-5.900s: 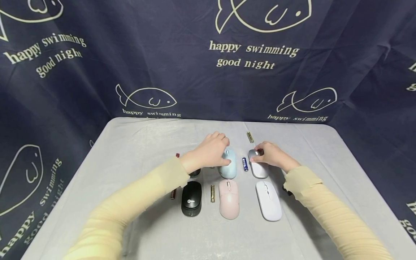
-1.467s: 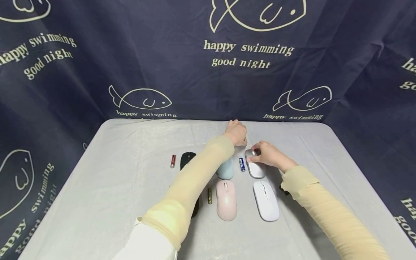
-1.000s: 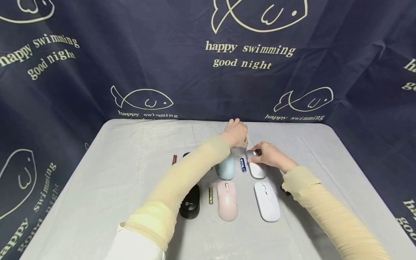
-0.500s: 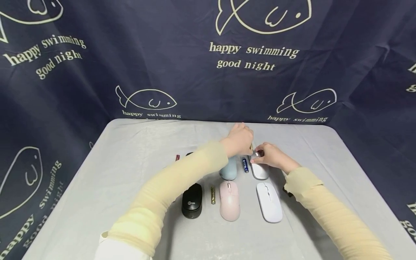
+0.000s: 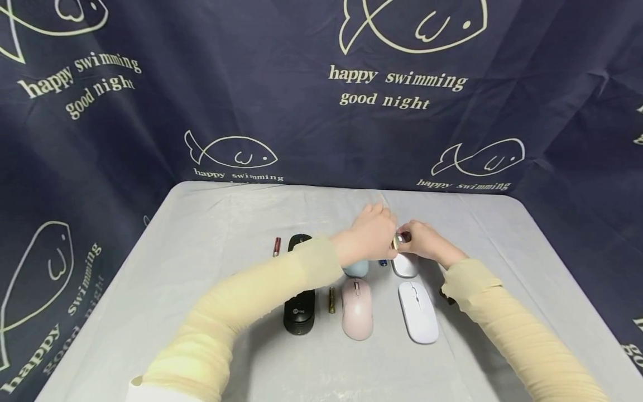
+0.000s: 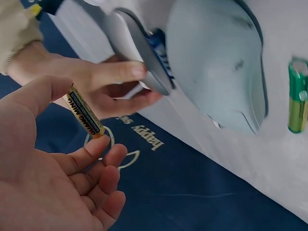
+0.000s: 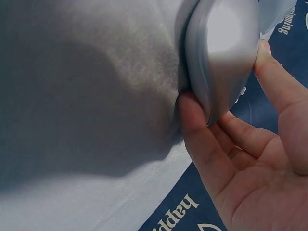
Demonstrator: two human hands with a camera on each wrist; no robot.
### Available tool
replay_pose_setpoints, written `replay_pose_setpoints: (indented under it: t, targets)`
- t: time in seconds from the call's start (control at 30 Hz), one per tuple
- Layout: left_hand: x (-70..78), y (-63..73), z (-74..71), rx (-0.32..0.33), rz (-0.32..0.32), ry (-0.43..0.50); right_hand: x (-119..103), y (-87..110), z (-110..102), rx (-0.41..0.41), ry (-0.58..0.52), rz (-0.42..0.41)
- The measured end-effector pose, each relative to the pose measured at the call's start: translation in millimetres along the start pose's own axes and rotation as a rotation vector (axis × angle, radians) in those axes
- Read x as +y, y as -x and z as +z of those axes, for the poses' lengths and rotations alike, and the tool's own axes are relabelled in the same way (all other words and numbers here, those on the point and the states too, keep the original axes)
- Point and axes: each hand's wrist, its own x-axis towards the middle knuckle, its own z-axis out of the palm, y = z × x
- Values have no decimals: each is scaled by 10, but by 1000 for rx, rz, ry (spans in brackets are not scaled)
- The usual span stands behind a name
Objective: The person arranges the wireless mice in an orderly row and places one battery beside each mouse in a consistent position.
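Note:
My left hand pinches a slim gold-and-black battery between thumb and index finger; its other fingers curl loosely below. In the head view this hand is close beside the silver-and-white computer mouse. My right hand grips that mouse at its front end, thumb on one side and fingers on the other, as the right wrist view shows. A light blue mouse lies left of it, mostly hidden under my left hand in the head view. Between those two mice is a blue battery.
Nearer me lie a pink mouse, a white mouse and a black mouse. Another black mouse sits behind, partly covered by my left sleeve. A red battery, a gold battery and a green one also lie around.
My left hand left the light blue mouse, took the gold battery from the table's back and brought it nearer to me, beside the silver-and-white mouse. My right hand kept its grip.

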Motion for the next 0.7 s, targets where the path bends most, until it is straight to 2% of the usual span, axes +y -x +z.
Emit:
replay_pose_setpoints:
  t: [0.2, 0.47, 0.7]
  targets:
    - [80, 182, -13, 11, 18, 45, -12, -8, -1, -15, -4, 22]
    - [245, 403, 12, -27, 29, 85, -26, 1, -10, -39, -16, 49]
    - [365, 546, 39, -58, 26, 97, -28, -2, -11, -38, -8, 36]
